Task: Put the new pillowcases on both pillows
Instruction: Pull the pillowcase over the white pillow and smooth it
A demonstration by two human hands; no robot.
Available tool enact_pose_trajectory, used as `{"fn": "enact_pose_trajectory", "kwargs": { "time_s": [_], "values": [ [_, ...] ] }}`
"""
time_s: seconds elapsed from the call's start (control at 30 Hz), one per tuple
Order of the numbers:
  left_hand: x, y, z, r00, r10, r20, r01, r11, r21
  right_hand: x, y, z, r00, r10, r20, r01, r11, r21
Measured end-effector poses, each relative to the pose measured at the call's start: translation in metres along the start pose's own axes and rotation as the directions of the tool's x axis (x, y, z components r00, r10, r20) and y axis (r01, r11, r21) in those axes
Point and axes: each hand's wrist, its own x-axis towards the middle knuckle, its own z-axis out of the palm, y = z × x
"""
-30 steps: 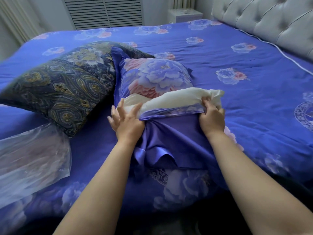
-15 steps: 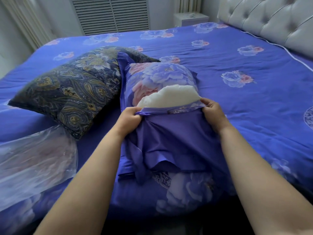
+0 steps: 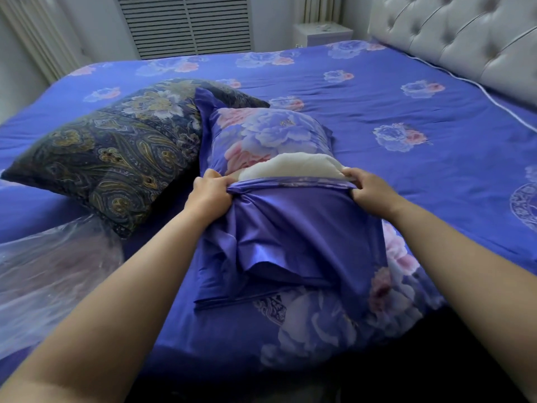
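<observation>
Pillow partly sleeved, seen from the head camera. We see the white pillow (image 3: 290, 168) lying near the middle of the bed (image 3: 406, 91), its far end already inside the floral pillowcase (image 3: 267, 135), a bare band of white filling showing just beyond the hands. The left hand (image 3: 207, 196) clamps its grip on a gathered bunch of the plain purple flap (image 3: 293, 225) at the left corner of the opening; the right hand (image 3: 370, 193) clamps likewise on the flap's edge at the right corner, fingers curled over the hem. The flap drapes toward us over the pillow's near end. We judge the cloth to be light, thin and rather slick, given its sheen, so it will likely slide easily over the filling yet slip from a loose pinch; the pillow itself looks soft and yielding, offering nothing rigid to pull against. The best hold, in our view, is at the two hem corners, as taken here, with the fabric bunched so that the pull spreads evenly across the opening. To the left, touching the sleeved pillow, lies the second pillow in a dark paisley cover (image 3: 116, 152), apparently not yet changed. A clear plastic bag (image 3: 49, 269) lies at the near left on the bed; a tufted headboard (image 3: 465, 33) stands at the far right.
</observation>
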Motion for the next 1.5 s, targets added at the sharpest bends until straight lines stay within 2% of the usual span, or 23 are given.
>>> {"fn": "enact_pose_trajectory", "kwargs": {
  "time_s": [0.07,0.17,0.2,0.3,0.4,0.47,0.53,0.6,0.67,0.7,0.77,0.83,0.9,0.93,1.0,1.07,1.13,1.17,1.23,1.3,1.37,1.43,1.5],
  "values": [
    [-0.007,-0.005,0.003,0.998,-0.047,0.032,0.049,0.996,-0.076,-0.011,0.019,0.003,0.998,0.011,-0.056,-0.013,0.999,-0.043],
    [-0.021,-0.008,0.006,0.998,0.061,-0.004,-0.059,0.942,-0.33,-0.024,0.03,0.012,0.983,0.021,-0.182,-0.044,0.991,-0.128],
    [-0.026,-0.008,0.005,0.998,0.05,-0.028,-0.057,0.92,-0.388,-0.027,0.026,0.017,0.973,0.03,-0.229,-0.046,0.997,-0.066],
    [-0.036,-0.015,0.005,0.995,-0.033,-0.095,-0.032,0.794,-0.608,-0.024,0.003,0.025,0.944,0.055,-0.325,0.041,0.958,0.283],
    [-0.035,-0.018,0.0,0.995,-0.004,-0.101,-0.066,0.729,-0.681,-0.014,-0.015,0.02,0.967,0.047,-0.251,0.105,0.823,0.558],
    [-0.034,-0.015,-0.004,0.998,0.037,-0.046,-0.058,0.747,-0.662,-0.009,-0.013,0.017,0.994,-0.014,-0.108,0.073,0.821,0.566],
    [-0.028,-0.013,-0.011,0.999,0.022,0.032,-0.001,0.835,-0.55,-0.006,-0.009,0.012,0.997,0.024,0.068,-0.054,0.878,0.476],
    [-0.022,-0.011,-0.021,0.998,0.004,0.064,0.02,0.929,-0.368,0.003,-0.007,0.001,0.985,0.101,0.138,-0.134,0.956,0.261],
    [-0.017,-0.007,-0.034,1.0,-0.006,0.019,0.008,0.997,-0.077,0.012,-0.013,-0.011,0.988,0.129,0.081,-0.123,0.99,-0.065],
    [-0.017,-0.004,-0.037,1.0,0.014,-0.014,-0.013,0.998,0.062,0.014,-0.019,-0.015,0.992,0.123,0.03,-0.113,0.967,-0.226],
    [-0.018,0.002,-0.035,0.974,0.195,-0.115,-0.175,0.97,0.169,0.01,-0.027,-0.011,0.997,0.026,-0.075,-0.055,0.904,-0.423],
    [-0.028,0.02,-0.029,0.859,0.461,-0.222,-0.454,0.887,0.085,-0.002,-0.032,0.003,0.94,-0.226,-0.255,0.115,0.915,-0.386],
    [-0.038,0.035,-0.024,0.778,0.56,-0.283,-0.578,0.816,0.025,-0.015,-0.039,0.015,0.826,-0.364,-0.431,0.281,0.928,-0.246],
    [-0.041,0.039,-0.024,0.78,0.552,-0.294,-0.578,0.816,-0.003,-0.02,-0.043,0.019,0.799,-0.355,-0.486,0.312,0.935,-0.169],
    [-0.046,0.045,-0.028,0.832,0.482,-0.274,-0.511,0.858,-0.042,-0.028,-0.052,0.025,0.793,-0.285,-0.539,0.313,0.949,-0.041],
    [-0.047,0.05,-0.032,0.901,0.373,-0.222,-0.406,0.905,-0.126,-0.03,-0.063,0.027,0.793,-0.244,-0.559,0.287,0.958,-0.01],
    [-0.042,0.051,-0.037,0.966,0.231,-0.118,-0.253,0.94,-0.229,-0.027,-0.075,0.022,0.814,-0.236,-0.53,0.283,0.959,0.007],
    [-0.039,0.048,-0.039,0.985,0.171,-0.034,-0.174,0.957,-0.231,-0.022,-0.078,0.019,0.851,-0.235,-0.47,0.283,0.958,0.033],
    [-0.035,0.038,-0.042,0.988,0.075,0.133,-0.057,0.989,-0.136,-0.01,-0.076,0.007,0.967,-0.185,-0.174,0.189,0.982,0.01],
    [-0.038,0.029,-0.044,0.983,0.009,0.183,-0.007,1.0,-0.011,-0.007,-0.072,-0.006,0.994,0.02,0.109,-0.005,0.992,-0.129],
    [-0.043,0.025,-0.041,0.997,0.006,0.079,-0.008,0.999,0.034,-0.008,-0.068,-0.013,0.982,0.148,0.119,-0.104,0.945,-0.311],
    [-0.049,0.023,-0.037,0.999,0.046,0.021,-0.047,0.997,0.06,-0.014,-0.067,-0.015,0.99,0.129,0.065,-0.091,0.909,-0.406],
    [-0.056,0.018,-0.037,0.991,0.092,0.1,-0.101,0.991,0.09,-0.023,-0.067,-0.014,0.993,0.044,0.107,0.002,0.917,-0.4]
  ]
}}
